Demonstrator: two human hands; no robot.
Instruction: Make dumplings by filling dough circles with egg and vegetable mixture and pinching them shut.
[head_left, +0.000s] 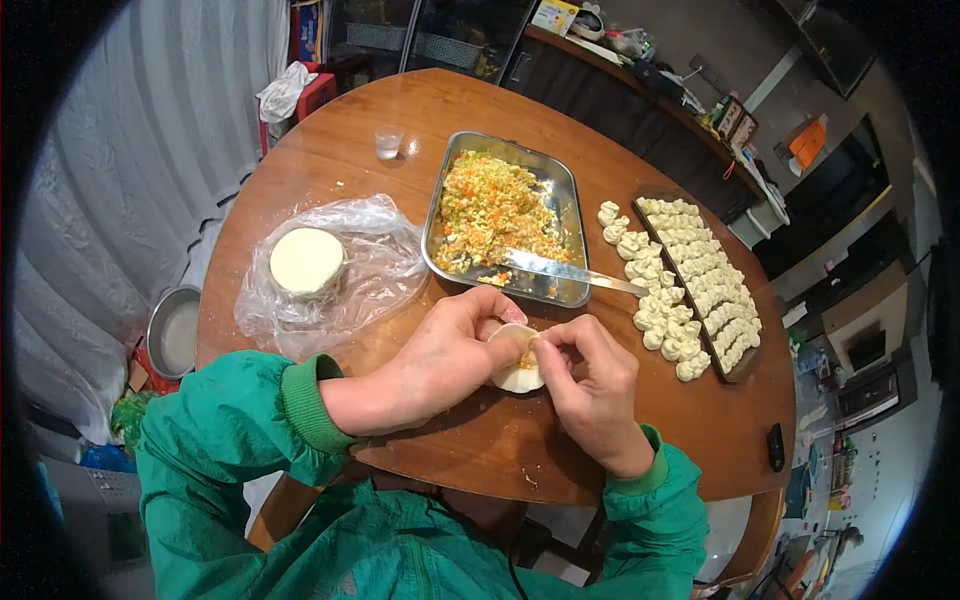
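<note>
Between both hands, above the table's near side, is a round dumpling wrapper (517, 381) with a bit of chopped filling showing in its middle. My left hand (442, 349) supports it, thumb over the filling. My right hand (592, 375) pinches the wrapper's right edge between thumb and forefinger. Just beyond them stands a steel tray (581, 225) of chopped vegetable filling (491, 206). A flat metal spatula (574, 274) lies in it, its handle over the right rim. Left of the tray, a stack of round wrappers (306, 260) sits on a clear plastic bag (375, 277).
Rows of folded dumplings (697, 262) fill a dark board (694, 307) at the right, with more dumplings (660, 300) on the wooden table (300, 165) beside it. A small clear cup (388, 142) stands at the far left. A black object (775, 448) lies near the right edge.
</note>
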